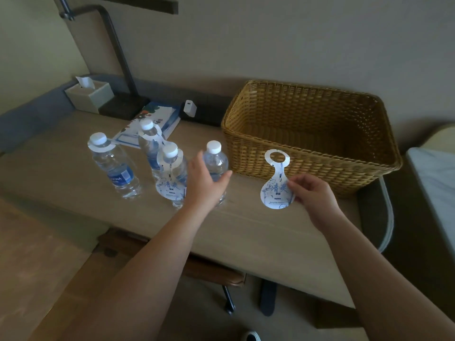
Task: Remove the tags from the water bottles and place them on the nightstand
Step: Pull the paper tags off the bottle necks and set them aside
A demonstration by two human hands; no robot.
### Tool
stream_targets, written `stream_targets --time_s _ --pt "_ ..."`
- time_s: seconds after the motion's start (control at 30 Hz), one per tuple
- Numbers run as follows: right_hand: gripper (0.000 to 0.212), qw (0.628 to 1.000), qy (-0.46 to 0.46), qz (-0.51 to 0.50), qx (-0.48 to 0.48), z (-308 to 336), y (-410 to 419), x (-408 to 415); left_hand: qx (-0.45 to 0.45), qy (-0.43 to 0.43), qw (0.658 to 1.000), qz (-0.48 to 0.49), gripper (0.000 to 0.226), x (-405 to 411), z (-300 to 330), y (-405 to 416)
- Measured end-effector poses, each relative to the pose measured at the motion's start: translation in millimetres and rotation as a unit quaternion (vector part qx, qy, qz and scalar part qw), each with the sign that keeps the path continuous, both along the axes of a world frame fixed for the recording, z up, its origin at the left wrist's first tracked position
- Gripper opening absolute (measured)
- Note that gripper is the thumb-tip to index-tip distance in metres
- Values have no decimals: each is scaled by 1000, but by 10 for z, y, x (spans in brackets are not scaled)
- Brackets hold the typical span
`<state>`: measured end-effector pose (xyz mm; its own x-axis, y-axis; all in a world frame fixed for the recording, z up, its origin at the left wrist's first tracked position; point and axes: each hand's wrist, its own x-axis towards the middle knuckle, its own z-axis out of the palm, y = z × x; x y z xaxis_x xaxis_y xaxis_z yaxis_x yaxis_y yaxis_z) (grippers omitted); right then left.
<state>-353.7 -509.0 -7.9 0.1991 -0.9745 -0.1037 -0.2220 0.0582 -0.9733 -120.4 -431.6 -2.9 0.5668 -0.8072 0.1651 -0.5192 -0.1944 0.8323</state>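
Several clear water bottles with white caps stand on the beige nightstand top (pixel 246 232). The rightmost bottle (pixel 216 161) has no tag on its neck. My left hand (pixel 205 180) is around its body with thumb and fingers spread. My right hand (pixel 311 193) pinches a loose white tag (pixel 277 184) with blue print by its wide end, held above the tabletop right of that bottle. The front bottle (pixel 172 168) wears a hanging tag (pixel 170 188). The back bottle (pixel 149 143) and the left bottle (pixel 115 168) also carry tags around their necks.
A wicker basket (pixel 307 134) stands at the back right. A tissue box (pixel 89 94), a dark lamp base (pixel 124 105), a booklet (pixel 152 124) and a white charger (pixel 190 108) sit along the back. A bed edge (pixel 435 183) lies to the right.
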Motion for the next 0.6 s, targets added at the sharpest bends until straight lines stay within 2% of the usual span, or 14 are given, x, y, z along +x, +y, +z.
stream_targets --time_s 0.07,0.2,0.37,0.43,0.5,0.6 --pt "5 998 20 -49 22 -182 19 -195 0 -10 1000 16 82 -7 -33 -75" --pt "5 984 60 -156 62 -527 66 -545 -42 -34 998 44 64 -11 -105 -142" --pt "8 963 127 -226 79 -761 92 -810 -55 -54 996 51 64 34 -150 -144" --pt "14 959 160 -217 82 -801 104 -861 -63 -58 995 53 64 33 -155 -134" --pt "31 955 223 -187 62 -839 148 -875 -71 -59 994 54 64 26 -163 -126" --pt "43 928 351 -123 -36 -935 312 -830 -75 -61 994 54 64 13 -175 -124"
